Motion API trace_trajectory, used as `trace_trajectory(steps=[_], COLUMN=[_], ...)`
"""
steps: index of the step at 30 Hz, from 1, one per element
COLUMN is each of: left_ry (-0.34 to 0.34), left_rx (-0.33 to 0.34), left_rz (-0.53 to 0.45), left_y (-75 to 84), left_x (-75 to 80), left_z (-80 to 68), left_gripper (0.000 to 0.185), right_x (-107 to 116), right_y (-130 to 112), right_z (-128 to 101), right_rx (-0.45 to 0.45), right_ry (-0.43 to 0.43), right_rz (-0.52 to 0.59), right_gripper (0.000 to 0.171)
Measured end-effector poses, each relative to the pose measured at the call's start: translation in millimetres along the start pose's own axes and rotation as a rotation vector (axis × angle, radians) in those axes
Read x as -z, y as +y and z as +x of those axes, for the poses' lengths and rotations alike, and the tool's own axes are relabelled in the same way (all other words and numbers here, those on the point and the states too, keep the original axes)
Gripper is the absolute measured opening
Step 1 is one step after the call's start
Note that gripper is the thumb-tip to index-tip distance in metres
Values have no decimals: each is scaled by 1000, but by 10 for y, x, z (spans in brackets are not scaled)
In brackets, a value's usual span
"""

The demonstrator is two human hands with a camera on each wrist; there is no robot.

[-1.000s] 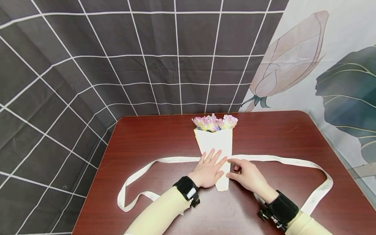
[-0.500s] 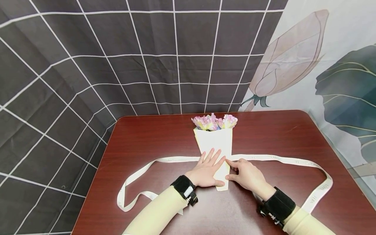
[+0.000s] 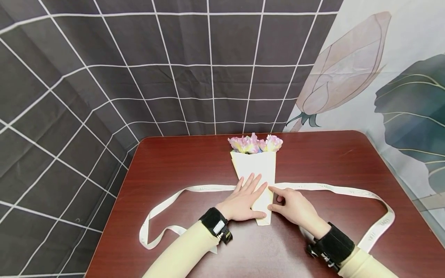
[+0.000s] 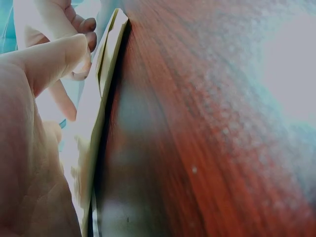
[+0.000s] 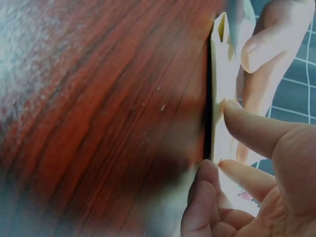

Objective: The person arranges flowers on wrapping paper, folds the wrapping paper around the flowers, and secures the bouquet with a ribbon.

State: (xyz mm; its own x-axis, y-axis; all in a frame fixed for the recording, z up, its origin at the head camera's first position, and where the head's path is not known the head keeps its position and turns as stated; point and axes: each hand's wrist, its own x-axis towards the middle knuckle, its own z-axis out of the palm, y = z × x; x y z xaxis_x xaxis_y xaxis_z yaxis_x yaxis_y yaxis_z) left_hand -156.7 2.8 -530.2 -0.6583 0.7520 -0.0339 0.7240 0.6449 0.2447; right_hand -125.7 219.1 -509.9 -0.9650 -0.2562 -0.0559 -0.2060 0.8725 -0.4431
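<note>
Two hands at the narrow end of a cream paper cone (image 3: pixel 255 170), lying mid-table on the dark red table (image 3: pixel 180 162) with pink flowers (image 3: pixel 255 143) at its far mouth. Left hand (image 3: pixel 245 199) flat, fingers straight, pressing the wrap down. Right hand (image 3: pixel 293 206) beside it, forefinger and thumb touching the cone's right edge (fingers loosely bent, nothing pinched that I can tell). White ribbon (image 3: pixel 330 188) runs under the cone, trailing to both sides.
</note>
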Motion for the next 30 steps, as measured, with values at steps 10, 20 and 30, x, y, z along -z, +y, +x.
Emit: trace_trajectory(steps=[10, 20, 30], left_ry=[2, 72, 197], left_rx=[5, 29, 191], left_rz=[-52, -127, -258], left_y=[-31, -234, -859], left_x=[76, 192, 445], left_z=[-63, -213, -739], left_gripper=[91, 87, 75], right_x=[58, 109, 378], right_y=[-43, -9, 438], right_z=[-13, -1, -47], right_rx=[17, 4, -40], right_ry=[51, 61, 123], right_rz=[21, 34, -15], right_gripper=[58, 58, 51])
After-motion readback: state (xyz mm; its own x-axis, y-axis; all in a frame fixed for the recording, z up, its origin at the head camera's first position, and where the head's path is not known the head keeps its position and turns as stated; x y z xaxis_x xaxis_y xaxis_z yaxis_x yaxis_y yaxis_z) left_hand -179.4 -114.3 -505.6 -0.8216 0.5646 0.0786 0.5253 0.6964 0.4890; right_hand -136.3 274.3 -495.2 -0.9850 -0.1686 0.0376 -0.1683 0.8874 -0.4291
